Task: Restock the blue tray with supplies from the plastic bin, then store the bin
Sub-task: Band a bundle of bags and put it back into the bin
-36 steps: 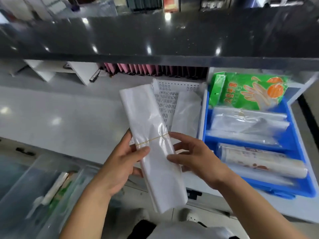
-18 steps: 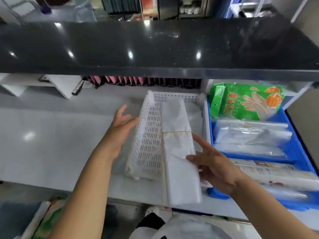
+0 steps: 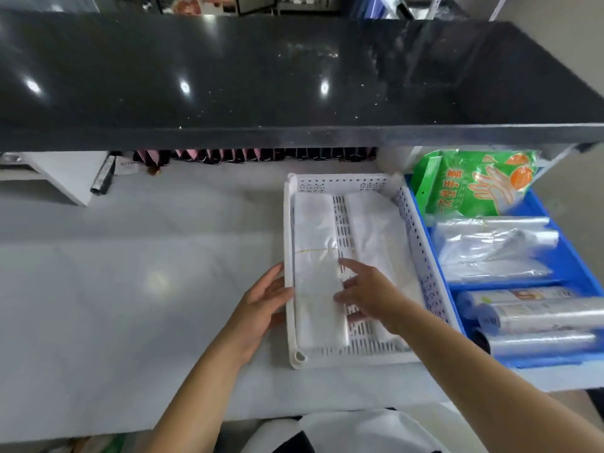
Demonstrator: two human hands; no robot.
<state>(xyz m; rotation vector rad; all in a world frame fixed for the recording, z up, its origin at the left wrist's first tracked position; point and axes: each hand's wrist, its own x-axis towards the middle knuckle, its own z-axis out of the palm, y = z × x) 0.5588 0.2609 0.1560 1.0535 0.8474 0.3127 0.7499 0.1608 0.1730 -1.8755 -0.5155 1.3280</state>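
A white perforated basket (image 3: pixel 343 183) lies flat on the white counter, beside the blue tray (image 3: pixel 572 269). A banded bundle of white plastic bags (image 3: pixel 315 223) lies along the basket's left side, and a second stack of bags (image 3: pixel 376 230) lies on its right. My left hand (image 3: pixel 261 305) grips the basket's left rim with the thumb over the edge. My right hand (image 3: pixel 369 292) rests on the bundle's right edge with its fingers spread. The blue tray holds a green glove pack (image 3: pixel 474 181), clear bags (image 3: pixel 490 246) and wrapped rolls (image 3: pixel 539 315). The plastic bin is out of view.
A black shelf (image 3: pixel 294 76) overhangs the back of the white counter (image 3: pixel 130 289). Pink and dark folders (image 3: pixel 245 155) stand against the back wall under it. A white shelf unit (image 3: pixel 58 178) with a silver tube sits at the far left.
The basket, tilted on its side half a second ago, now lies flat. The banded bundle went from both hands into the basket's left side, and my left hand moved onto the rim.
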